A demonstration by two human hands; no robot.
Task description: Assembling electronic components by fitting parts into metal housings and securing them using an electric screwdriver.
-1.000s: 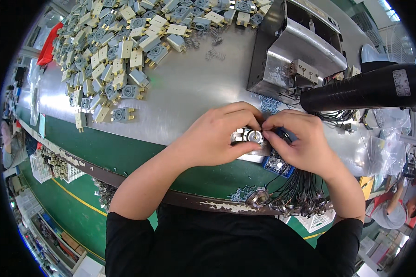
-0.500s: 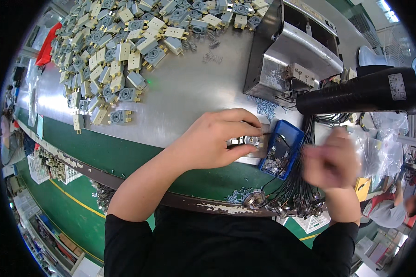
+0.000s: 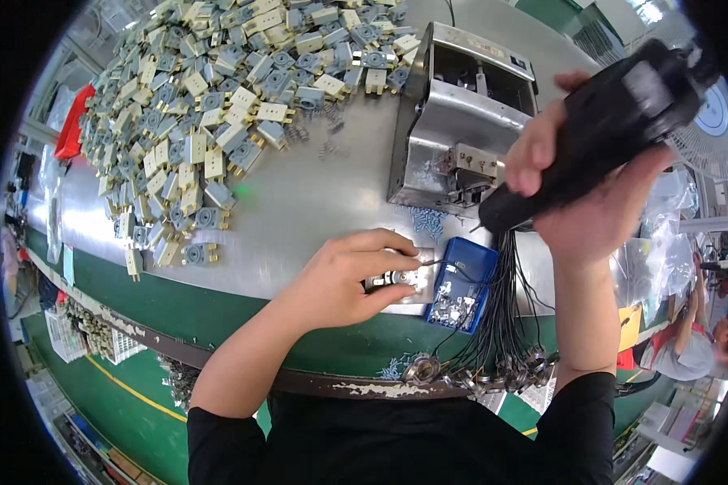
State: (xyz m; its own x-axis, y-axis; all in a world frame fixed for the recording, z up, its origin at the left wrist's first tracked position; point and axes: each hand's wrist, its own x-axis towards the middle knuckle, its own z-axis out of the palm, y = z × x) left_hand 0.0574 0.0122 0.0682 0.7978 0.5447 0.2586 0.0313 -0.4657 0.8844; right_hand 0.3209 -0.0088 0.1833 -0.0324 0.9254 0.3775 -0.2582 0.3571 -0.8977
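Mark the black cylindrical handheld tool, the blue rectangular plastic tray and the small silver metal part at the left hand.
Black cylindrical handheld tool (image 3: 597, 133), head view: middle of its barrel.
Blue rectangular plastic tray (image 3: 473, 255), head view: bare floor, far end.
Small silver metal part (image 3: 403, 277), head view: its exposed top.

The left hand (image 3: 340, 279) partly hides a small silvery metal part (image 3: 398, 278); upper right, a black cylindrical handheld tool (image 3: 594, 133) blurs; the top edge crops grey-and-cream plastic blocks (image 3: 243, 101).

No text, number or sign is legible to you here; the pale label (image 3: 648, 86) on the black handheld tool (image 3: 594, 137) you grip is too blurred to read.
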